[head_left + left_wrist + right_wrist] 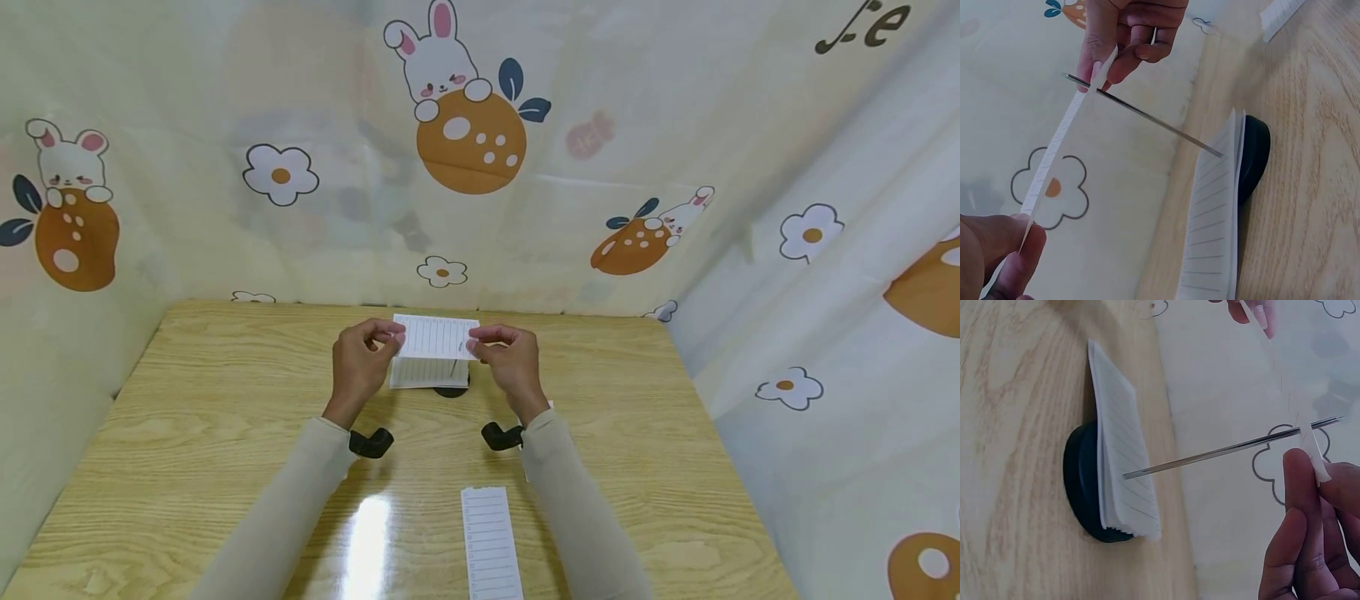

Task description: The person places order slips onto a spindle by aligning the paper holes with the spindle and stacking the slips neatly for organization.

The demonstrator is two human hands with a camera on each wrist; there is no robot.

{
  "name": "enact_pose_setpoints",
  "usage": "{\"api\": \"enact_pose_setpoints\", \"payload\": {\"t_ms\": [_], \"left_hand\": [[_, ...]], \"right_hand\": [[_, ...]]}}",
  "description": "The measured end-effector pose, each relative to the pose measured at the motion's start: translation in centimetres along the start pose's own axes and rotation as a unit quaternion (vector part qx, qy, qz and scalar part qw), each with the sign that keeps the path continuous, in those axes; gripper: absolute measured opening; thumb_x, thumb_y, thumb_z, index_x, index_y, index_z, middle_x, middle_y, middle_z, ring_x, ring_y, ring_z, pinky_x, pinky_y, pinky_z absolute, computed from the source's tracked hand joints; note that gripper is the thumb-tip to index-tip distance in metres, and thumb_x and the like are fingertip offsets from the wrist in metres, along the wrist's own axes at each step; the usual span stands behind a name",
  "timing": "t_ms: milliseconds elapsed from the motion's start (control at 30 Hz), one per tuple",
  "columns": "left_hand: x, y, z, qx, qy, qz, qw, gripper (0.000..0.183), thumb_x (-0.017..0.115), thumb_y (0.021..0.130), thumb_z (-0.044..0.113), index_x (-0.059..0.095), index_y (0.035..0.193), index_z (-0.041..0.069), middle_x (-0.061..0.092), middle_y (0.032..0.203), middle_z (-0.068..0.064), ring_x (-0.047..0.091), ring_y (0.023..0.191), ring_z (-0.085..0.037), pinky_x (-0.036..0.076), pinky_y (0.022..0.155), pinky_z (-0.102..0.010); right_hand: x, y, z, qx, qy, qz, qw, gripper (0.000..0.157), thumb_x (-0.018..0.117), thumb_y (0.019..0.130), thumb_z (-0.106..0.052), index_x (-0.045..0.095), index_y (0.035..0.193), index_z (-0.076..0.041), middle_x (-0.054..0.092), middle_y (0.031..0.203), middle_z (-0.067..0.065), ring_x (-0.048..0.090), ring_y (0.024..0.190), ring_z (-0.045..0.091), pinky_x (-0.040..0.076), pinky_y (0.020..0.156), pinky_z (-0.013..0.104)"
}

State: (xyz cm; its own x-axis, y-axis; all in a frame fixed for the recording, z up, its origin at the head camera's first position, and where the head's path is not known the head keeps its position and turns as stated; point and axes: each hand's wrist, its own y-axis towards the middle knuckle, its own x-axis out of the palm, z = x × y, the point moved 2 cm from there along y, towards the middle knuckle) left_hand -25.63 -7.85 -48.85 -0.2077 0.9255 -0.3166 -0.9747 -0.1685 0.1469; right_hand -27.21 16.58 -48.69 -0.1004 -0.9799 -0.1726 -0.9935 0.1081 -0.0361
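Note:
Both hands hold a lined paper sheet level above a bill spike. My left hand pinches its left end between thumb and fingers, and my right hand pinches the right end. The upright metal spike passes through the sheet close to the right hand's fingertips, with its tip showing above the paper. Lower down, a few lined sheets lie pierced on the spike, over its round black base. A gap of bare spike separates them from the held sheet.
A long lined paper strip lies on the wooden table near the front. Another white paper is mostly hidden beneath the right forearm. A printed curtain hangs behind the table and along both sides.

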Motion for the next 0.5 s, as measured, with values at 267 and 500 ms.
{"api": "enact_pose_setpoints", "payload": {"t_ms": [267,500], "left_hand": [[0.3,0.1,-0.9,-0.011,0.003,-0.005,0.9999,0.01,0.078,0.098,0.018,0.082,0.105,0.012,0.077,0.096,-0.012,0.061,0.089,-0.024,0.042,0.085,-0.034],[0.6,0.1,-1.7,-0.024,0.019,-0.008,0.9995,0.01,0.078,0.098,0.018,0.082,0.105,0.013,0.077,0.097,-0.011,0.062,0.089,-0.023,0.042,0.084,-0.033]], "right_hand": [[0.3,0.0,1.0,0.005,-0.004,0.004,1.0,0.011,0.086,0.087,-0.004,0.084,0.098,-0.008,0.077,0.103,0.009,0.069,0.074,0.017,0.062,0.083,0.05],[0.6,0.1,1.9,0.007,-0.009,0.006,1.0,0.01,0.086,0.087,-0.004,0.084,0.096,-0.009,0.077,0.103,0.009,0.069,0.078,0.015,0.058,0.091,0.062]]}}
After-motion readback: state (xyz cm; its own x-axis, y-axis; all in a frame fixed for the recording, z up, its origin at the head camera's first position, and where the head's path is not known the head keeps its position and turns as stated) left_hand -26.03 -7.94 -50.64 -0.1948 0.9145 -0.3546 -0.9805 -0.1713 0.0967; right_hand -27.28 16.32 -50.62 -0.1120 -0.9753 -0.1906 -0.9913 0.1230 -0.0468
